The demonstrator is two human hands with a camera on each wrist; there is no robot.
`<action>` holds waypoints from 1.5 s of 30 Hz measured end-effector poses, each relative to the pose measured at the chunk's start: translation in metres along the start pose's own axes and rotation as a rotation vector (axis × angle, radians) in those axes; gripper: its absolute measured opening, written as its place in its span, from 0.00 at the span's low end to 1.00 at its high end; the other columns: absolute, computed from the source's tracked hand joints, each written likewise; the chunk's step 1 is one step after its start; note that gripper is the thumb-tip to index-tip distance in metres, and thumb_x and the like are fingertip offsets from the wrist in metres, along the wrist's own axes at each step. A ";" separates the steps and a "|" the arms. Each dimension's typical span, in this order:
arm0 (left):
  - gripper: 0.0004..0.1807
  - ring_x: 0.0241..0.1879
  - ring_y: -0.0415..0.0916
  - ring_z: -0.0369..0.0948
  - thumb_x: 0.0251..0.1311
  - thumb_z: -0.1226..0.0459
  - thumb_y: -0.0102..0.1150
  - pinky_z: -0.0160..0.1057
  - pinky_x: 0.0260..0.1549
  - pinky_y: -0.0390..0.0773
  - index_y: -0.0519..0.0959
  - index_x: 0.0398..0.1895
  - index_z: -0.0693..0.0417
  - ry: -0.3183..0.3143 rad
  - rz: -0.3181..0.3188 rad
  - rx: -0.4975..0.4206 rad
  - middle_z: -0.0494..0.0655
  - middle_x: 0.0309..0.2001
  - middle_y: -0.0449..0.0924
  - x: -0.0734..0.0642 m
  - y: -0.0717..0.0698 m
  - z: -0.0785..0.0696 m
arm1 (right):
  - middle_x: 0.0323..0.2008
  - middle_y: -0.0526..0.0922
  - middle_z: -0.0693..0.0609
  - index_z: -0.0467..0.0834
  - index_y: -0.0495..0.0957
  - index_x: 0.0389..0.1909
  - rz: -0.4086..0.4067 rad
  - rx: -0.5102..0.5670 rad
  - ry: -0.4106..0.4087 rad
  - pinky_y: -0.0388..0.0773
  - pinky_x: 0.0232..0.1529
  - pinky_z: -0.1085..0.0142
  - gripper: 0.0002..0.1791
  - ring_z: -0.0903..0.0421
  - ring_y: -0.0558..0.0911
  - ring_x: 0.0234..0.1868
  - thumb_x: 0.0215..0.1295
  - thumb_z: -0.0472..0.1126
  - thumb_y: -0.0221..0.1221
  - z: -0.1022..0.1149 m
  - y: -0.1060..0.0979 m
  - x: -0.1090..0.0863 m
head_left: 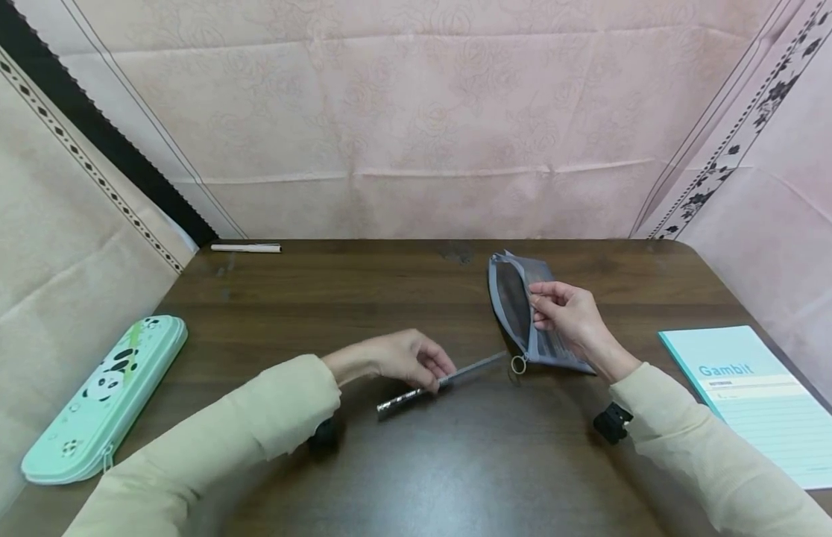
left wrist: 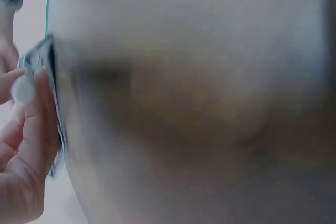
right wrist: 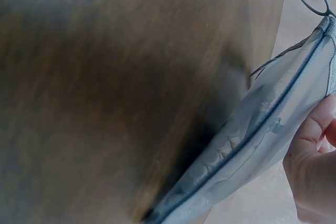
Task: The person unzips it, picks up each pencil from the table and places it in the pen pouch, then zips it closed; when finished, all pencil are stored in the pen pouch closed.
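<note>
My left hand [head_left: 412,362] pinches a slim grey pen-like stick [head_left: 470,367] with a shiny patterned near end. The stick slants over the table, its far tip close to the zip of a grey-blue mesh zip pouch [head_left: 557,347]. In the left wrist view, a pale round end of the stick [left wrist: 23,90] shows between the fingers. My right hand [head_left: 577,317] pinches the side of the pouch, whose mouth gapes toward the left. A ring pull [head_left: 519,365] hangs at the near end of its zip. The right wrist view shows the pouch [right wrist: 262,135] tilted, with fingers at its edge.
A mint green panda case [head_left: 107,395] lies at the left table edge. On the right is a light blue "Gambit" notepad [head_left: 758,403]. A white pen-shaped item [head_left: 246,247] lies along the back left edge of the brown table [head_left: 423,462]. Patterned cloth [head_left: 443,112] hangs behind and at both sides.
</note>
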State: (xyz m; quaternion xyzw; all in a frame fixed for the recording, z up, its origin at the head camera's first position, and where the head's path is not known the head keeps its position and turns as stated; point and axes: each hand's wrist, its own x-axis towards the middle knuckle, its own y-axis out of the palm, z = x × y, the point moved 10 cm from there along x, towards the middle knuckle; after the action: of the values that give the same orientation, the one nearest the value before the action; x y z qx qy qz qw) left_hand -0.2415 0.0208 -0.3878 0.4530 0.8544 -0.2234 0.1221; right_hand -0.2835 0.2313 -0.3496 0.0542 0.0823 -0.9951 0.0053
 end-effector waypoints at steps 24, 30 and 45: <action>0.27 0.47 0.79 0.47 0.61 0.72 0.56 0.34 0.44 0.81 0.64 0.64 0.67 -0.045 -0.353 -0.563 0.61 0.53 0.76 0.115 -0.020 -0.044 | 0.28 0.76 0.55 0.27 0.65 0.59 0.026 -0.006 -0.003 0.81 0.28 0.75 0.21 0.67 0.78 0.23 0.69 0.33 0.51 -0.001 0.006 -0.001; 0.26 0.47 0.80 0.49 0.60 0.74 0.57 0.36 0.43 0.82 0.65 0.63 0.68 -0.049 -0.417 -0.556 0.61 0.50 0.77 0.121 -0.018 -0.040 | 0.29 0.76 0.54 0.27 0.65 0.58 0.031 -0.026 0.007 0.81 0.29 0.74 0.21 0.67 0.78 0.24 0.68 0.34 0.52 -0.003 0.005 -0.001; 0.24 0.52 0.77 0.52 0.63 0.72 0.54 0.39 0.45 0.81 0.66 0.62 0.66 0.027 -0.500 -0.502 0.62 0.54 0.76 0.097 -0.049 -0.036 | 0.27 0.75 0.55 0.25 0.66 0.58 0.044 -0.049 -0.015 0.81 0.27 0.75 0.21 0.67 0.76 0.22 0.68 0.32 0.52 -0.001 0.003 -0.002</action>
State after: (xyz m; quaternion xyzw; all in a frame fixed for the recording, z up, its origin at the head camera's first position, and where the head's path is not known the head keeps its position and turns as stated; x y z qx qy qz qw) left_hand -0.3372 0.0845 -0.3830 0.1885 0.9687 -0.0236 0.1599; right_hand -0.2817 0.2283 -0.3508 0.0486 0.1054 -0.9928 0.0290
